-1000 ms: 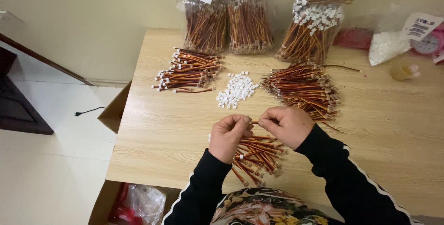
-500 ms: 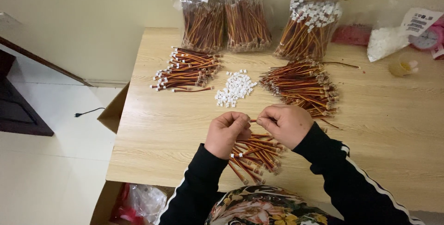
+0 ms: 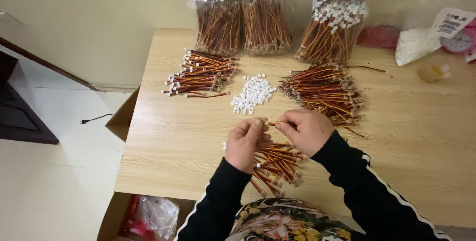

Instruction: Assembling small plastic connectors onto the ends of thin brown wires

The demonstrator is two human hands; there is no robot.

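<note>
Pinching one orange wire lead [image 3: 271,124] between both hands at frame centre, your left hand [image 3: 246,143] and right hand [image 3: 305,131] look mid-fitting its end. Next likely calls for a white connector from the small pile [image 3: 253,93] on the bench [image 3: 426,137] just above.

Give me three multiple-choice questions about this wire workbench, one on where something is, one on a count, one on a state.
1. Where does the pile of small white connectors lie?
A. between two loose wire piles
B. inside a bag
C. on the floor

2. How many clear bags of wires stand along the table's far edge?
A. one
B. three
C. six

3. What are the left hand and right hand doing?
A. resting flat
B. pinching one wire between them
C. lifting a bag

Answers: 1 A, wire piles lie on either side; 2 B, three bags show; 3 B, fingertips meet on a wire.
</note>
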